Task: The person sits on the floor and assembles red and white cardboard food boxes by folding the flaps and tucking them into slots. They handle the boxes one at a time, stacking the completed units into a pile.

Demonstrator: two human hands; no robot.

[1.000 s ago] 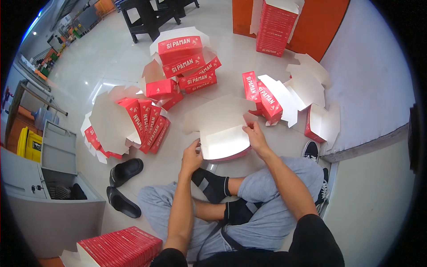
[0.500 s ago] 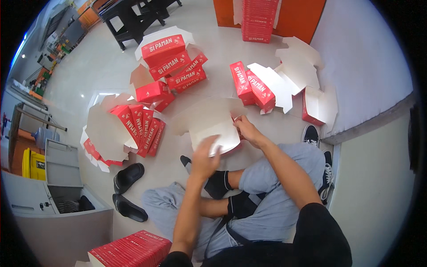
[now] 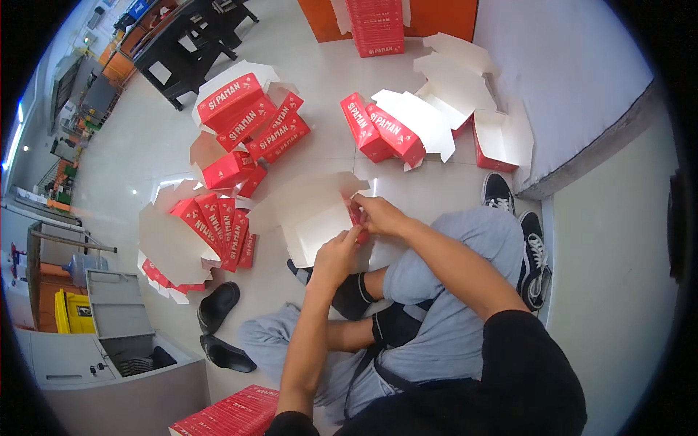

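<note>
A partly folded cardboard box [image 3: 313, 229], white inside and red outside, rests in front of my crossed legs with its wide lid flap spread toward the far left. My left hand [image 3: 336, 256] pinches the near end of its right side, where a strip of red board shows. Farther along that same side, my right hand [image 3: 379, 216] has its fingers closed on the red edge. Both hands nearly meet at this side. The fingertips partly cover the folded tabs there.
Red boxes with raised white flaps lie in groups at far left [image 3: 251, 109], left [image 3: 211, 225] and far right [image 3: 392, 131]. Stacks of flat red cartons stand at the back [image 3: 374, 29] and near left [image 3: 233, 414]. Black sandals [image 3: 218, 305] lie beside an open grey cabinet [image 3: 120, 305].
My left hand has moved from over the box's white inside to its right side, beside my right hand. The box has turned slightly, and the whole view has shifted.
</note>
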